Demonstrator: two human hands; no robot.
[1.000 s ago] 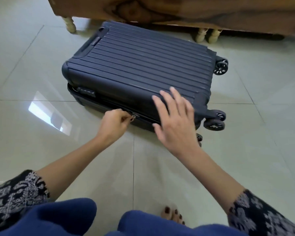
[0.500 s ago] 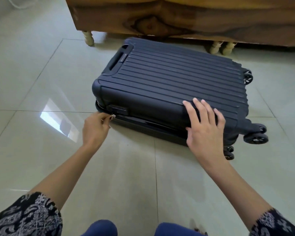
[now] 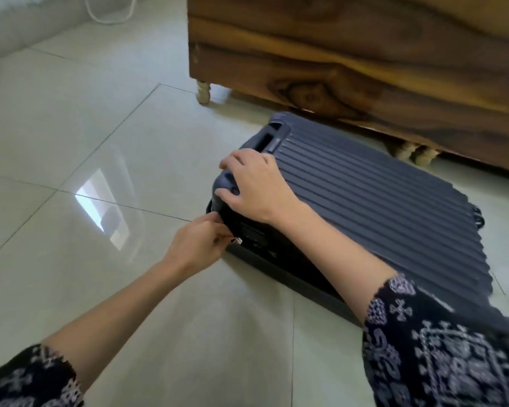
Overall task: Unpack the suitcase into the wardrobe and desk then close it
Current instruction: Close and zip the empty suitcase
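Two things going on — left hand [image 3: 194, 245] pinches zipper pull [image 3: 238, 240] on suitcase [image 3: 365, 207] side, right hand [image 3: 256, 186] grips lid corner, fingers curled.

Floor [image 3: 100, 127]: pale glossy tiles, thin grout lines, one bright reflection [image 3: 103, 207]. Dark-grained wooden furniture [image 3: 365, 54] stands on short turned legs [image 3: 203, 94]. White cable [image 3: 109, 20] loops at far left.

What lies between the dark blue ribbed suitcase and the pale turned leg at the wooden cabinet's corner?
Only bare glossy floor tile separates the dark blue suitcase from the pale turned leg; the head view shows nothing lying there.
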